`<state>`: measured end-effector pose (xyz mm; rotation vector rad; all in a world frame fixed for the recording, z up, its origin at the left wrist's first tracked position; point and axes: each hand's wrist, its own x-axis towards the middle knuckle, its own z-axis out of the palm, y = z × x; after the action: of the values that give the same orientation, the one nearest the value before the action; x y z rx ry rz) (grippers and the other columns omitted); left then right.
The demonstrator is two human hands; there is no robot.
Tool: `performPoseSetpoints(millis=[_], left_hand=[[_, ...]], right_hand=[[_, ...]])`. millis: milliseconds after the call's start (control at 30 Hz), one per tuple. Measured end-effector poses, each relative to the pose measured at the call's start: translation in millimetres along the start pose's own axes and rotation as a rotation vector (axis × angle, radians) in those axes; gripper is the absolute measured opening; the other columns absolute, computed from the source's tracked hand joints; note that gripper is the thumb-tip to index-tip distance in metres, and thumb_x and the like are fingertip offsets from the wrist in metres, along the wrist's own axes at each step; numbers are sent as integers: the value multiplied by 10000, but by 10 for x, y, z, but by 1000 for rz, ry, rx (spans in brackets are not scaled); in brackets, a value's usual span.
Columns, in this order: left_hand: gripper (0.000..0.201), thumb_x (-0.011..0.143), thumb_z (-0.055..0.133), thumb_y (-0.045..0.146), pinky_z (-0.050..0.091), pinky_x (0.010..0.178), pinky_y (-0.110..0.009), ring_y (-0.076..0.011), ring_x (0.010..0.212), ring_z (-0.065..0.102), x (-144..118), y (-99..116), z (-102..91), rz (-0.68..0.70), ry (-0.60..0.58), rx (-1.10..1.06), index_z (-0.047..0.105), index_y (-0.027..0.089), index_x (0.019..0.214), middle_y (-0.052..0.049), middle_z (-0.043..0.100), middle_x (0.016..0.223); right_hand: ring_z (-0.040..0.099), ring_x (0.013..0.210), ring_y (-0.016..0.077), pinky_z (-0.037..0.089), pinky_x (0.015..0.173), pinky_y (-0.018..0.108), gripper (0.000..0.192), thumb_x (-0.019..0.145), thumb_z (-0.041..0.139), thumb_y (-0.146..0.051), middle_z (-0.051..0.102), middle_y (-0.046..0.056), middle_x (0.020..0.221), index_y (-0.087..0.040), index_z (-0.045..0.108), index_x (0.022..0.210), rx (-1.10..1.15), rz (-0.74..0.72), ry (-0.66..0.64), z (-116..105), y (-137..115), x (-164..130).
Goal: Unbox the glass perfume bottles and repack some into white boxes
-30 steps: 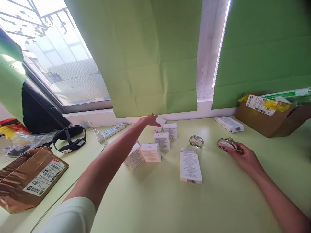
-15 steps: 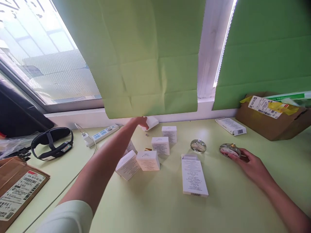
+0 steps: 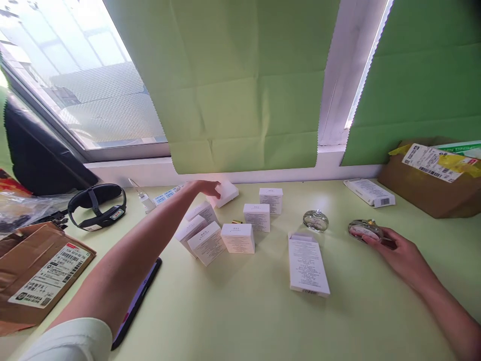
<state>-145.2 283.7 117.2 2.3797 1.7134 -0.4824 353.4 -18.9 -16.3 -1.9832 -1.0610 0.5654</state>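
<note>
My left hand reaches across to the far side of the table, with its fingers on the left end of a white box lying by the wall; part of the grip is hidden. My right hand holds a flat, rounded glass perfume bottle with a gold-coloured neck at the right. A second perfume bottle stands to its left. Nearer to me lies a long white carton with its far end flap open. Several small printed white boxes stand upright in the middle, with a small gold piece behind them.
A brown carton and a flat white carton are at the back right. On the left are a black headband device, a power strip, a brown parcel and a phone partly under my forearm.
My left hand and the white box have moved left along the wall. My view has shifted, and the phone now shows. The right hand still holds its perfume bottle in the same place.
</note>
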Motion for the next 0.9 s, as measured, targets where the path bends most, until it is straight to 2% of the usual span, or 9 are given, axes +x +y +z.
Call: performPoseSetpoints(millis=[133, 200, 267, 400, 500, 567, 667, 767, 900], left_hand=[[996, 653, 646, 510, 364, 1052, -429, -343, 1336, 416, -2, 95, 72, -24, 31, 20, 236, 189, 1502, -185, 351, 1520], [971, 700, 618, 480, 326, 1078, -453, -341, 1388, 331, -25, 181, 55, 11, 82, 28, 172, 211, 1519, -169, 262, 1563], [901, 728, 610, 431, 257, 1117, -474, -326, 1425, 251, -56, 285, 29, 92, 132, 32, 202, 251, 1511, -129, 241, 1575], [671, 771, 599, 385, 220, 1141, -443, -285, 1397, 298, -160, 570, -34, 289, 188, -3, 414, 275, 1406, -74, 385, 1502], [544, 904, 416, 386, 355, 1056, -333, -205, 1253, 482, -296, 874, -119, 404, 213, -79, 374, 224, 1422, -78, 509, 1393], [554, 927, 379, 458, 406, 988, -283, -177, 1189, 534, -390, 1108, -177, 494, 219, -138, 349, 227, 1429, -65, 535, 1363], [705, 802, 589, 545, 395, 989, -289, -220, 1210, 518, -444, 1444, -196, 641, 180, -161, 407, 210, 1395, -73, 548, 1350], [571, 809, 606, 448, 390, 977, -312, -241, 1195, 522, -356, 1662, -127, 641, 179, -60, 499, 213, 1318, -71, 583, 1310], [403, 838, 573, 370, 422, 910, -304, -225, 1065, 588, -152, 1682, -148, 614, 232, -35, 584, 200, 1203, -67, 656, 1176]], right_hand=[[655, 1047, 334, 516, 870, 425, 481, 675, 668, -591, 727, 4, 1088, -317, 644, 1069, 12, -35, -18, 8, 3, 1], [661, 1035, 323, 519, 862, 412, 450, 675, 666, -593, 733, -19, 1065, -334, 647, 1043, 21, -38, -25, 14, 10, 1], [662, 1032, 315, 522, 854, 402, 444, 672, 668, -602, 734, -31, 1055, -350, 645, 1037, 27, -27, -31, 16, 10, -2], [661, 1030, 311, 527, 850, 398, 440, 679, 665, -607, 733, -33, 1062, -364, 645, 1045, 26, -19, -35, 10, -6, -8], [662, 1023, 320, 529, 840, 405, 441, 678, 668, -596, 736, -27, 1061, -361, 648, 1051, 21, -26, -38, 5, -18, -14], [666, 1010, 326, 530, 828, 413, 443, 679, 667, -589, 738, -19, 1055, -354, 651, 1055, 18, -26, -36, 1, -24, -19], [671, 991, 327, 531, 821, 417, 432, 678, 664, -585, 740, -18, 1048, -350, 656, 1041, 14, -23, -26, -3, -34, -29], [666, 1006, 316, 523, 843, 411, 438, 681, 668, -590, 733, -16, 1065, -348, 652, 1046, 18, -34, -34, 1, -42, -30], [660, 1014, 290, 511, 845, 379, 480, 690, 668, -605, 722, 0, 1083, -324, 642, 1079, 42, -42, -59, 11, -38, -14]])
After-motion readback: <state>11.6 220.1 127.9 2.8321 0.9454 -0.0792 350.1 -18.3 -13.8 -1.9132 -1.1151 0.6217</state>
